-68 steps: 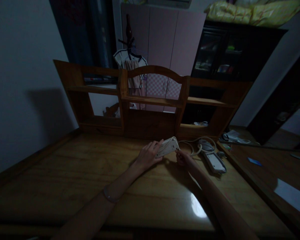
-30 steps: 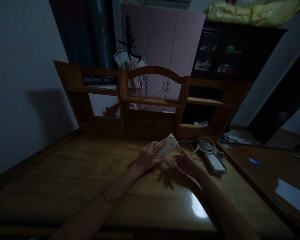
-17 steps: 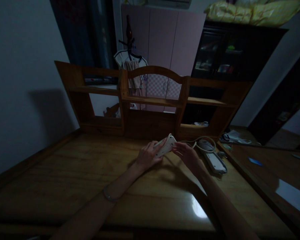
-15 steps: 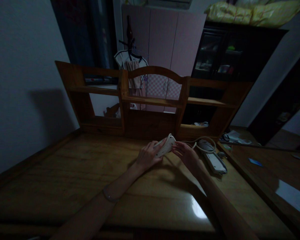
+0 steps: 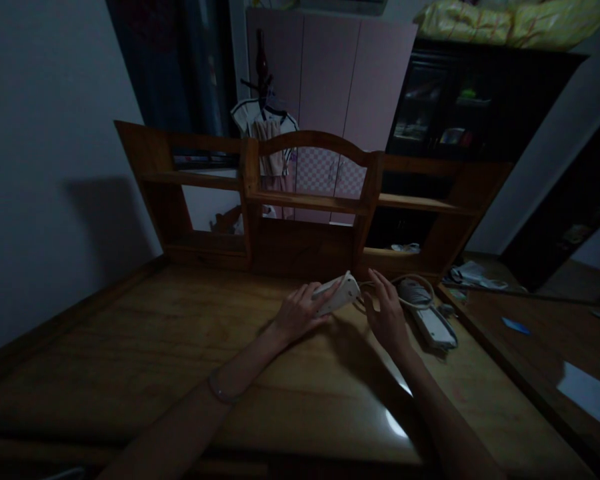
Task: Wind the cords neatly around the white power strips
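Note:
My left hand (image 5: pixel 300 311) is wrapped round a white power strip (image 5: pixel 337 295), raised over the wooden desktop and angled up to the right. A pale cable (image 5: pixel 414 305) loops near the strip's far end and passes behind my right hand (image 5: pixel 386 317). That hand is just right of the strip, thumb and fingers apart, with nothing visible in its grasp. Whether its fingertips touch the cable, I cannot tell. Right of it lies a second white power strip (image 5: pixel 434 328) on the desktop, with a grey coiled cord (image 5: pixel 413 291) at its upper end.
A wooden shelf unit (image 5: pixel 307 198) stands along the desk's (image 5: pixel 190 347) back edge. On a lower brown surface to the right are a blue card (image 5: pixel 515 325) and a white sheet (image 5: pixel 590 397). A wall (image 5: pixel 55 200) borders the left side.
My right hand has moved right, away from the end of the held power strip, and its fingers have spread. My left hand still grips the strip, now tilted slightly differently.

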The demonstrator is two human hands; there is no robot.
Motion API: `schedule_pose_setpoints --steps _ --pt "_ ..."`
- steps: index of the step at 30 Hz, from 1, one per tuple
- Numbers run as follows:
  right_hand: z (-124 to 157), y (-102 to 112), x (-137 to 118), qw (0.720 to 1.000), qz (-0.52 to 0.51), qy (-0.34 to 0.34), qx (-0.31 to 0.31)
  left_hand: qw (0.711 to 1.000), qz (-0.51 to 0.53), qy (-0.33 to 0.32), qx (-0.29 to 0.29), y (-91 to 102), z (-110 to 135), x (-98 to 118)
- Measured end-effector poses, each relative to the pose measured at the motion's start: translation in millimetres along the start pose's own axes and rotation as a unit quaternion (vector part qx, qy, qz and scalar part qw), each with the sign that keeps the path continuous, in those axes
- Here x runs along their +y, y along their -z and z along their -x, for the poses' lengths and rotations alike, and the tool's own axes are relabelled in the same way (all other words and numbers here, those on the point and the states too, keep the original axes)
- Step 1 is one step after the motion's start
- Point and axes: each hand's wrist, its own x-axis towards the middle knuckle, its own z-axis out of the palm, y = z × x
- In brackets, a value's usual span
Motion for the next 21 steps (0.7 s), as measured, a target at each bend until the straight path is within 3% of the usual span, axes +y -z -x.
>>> schedule_pose_setpoints --steps 6,10,16,21 --pt "9.9 -3.2 21.8 0.983 0.082 0.02 -0.162 0.996 -0.027 -0.084 0.009 -7.5 4.4 -2.0" --pt "12.5 -6.2 19.8 0.972 0.095 0.001 -0.214 0.995 -0.004 -0.098 0.017 -11.0 6.6 -2.8" --pt "13.8 -14.9 13.4 0.956 0.169 0.014 -0.239 1.0 -0.008 -0.024 0.005 -4.2 2.2 9.4" --pt "13.6 -10.2 8.7 0.958 0.15 0.035 -0.241 0.996 -0.08 0.049 -0.002 -0.7 -1.2 14.2"
